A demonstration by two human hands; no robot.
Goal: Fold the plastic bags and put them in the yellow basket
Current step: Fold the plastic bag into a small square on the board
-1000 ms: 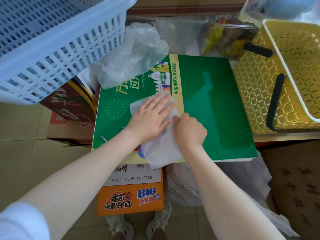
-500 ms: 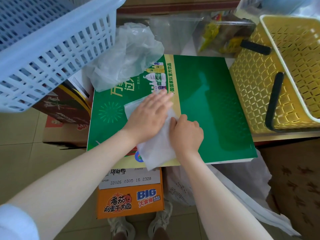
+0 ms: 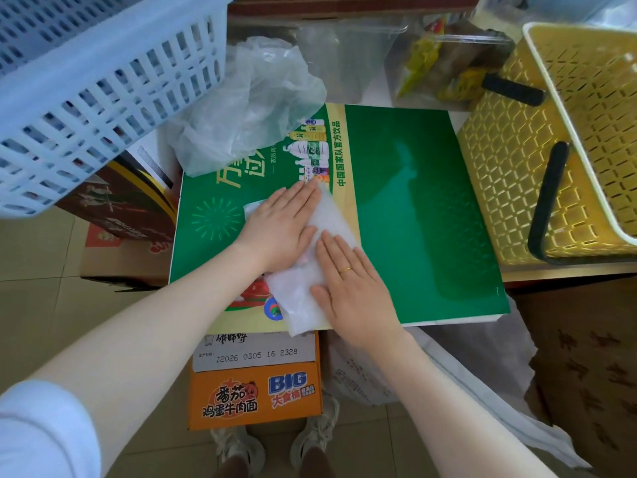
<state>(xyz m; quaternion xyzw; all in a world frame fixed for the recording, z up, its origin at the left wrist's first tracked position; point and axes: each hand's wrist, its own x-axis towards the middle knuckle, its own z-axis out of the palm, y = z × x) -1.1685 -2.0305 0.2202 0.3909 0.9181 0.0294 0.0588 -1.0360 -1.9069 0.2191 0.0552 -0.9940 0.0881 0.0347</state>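
A white plastic bag [image 3: 303,298], folded into a long strip, lies on a green carton top [image 3: 424,215]. My left hand [image 3: 279,229] presses flat on the strip's upper part with straight fingers. My right hand [image 3: 355,288] lies flat on its lower right side, fingers straight, a ring on one finger. A crumpled clear plastic bag [image 3: 251,108] sits at the carton's far left corner. The yellow basket [image 3: 513,157] with black handles stands to the right of the carton.
A pale blue slotted basket [image 3: 86,81] overhangs the upper left. Clear packets of snacks [image 3: 441,63] lie behind the carton. An orange noodle box [image 3: 255,391] and more white plastic [image 3: 482,391] sit below, near my shoes. Brown cartons stand at left.
My right hand has gone from a curled fist pressing the strip to a flat open palm on it. The left hand stays flat on the bag.
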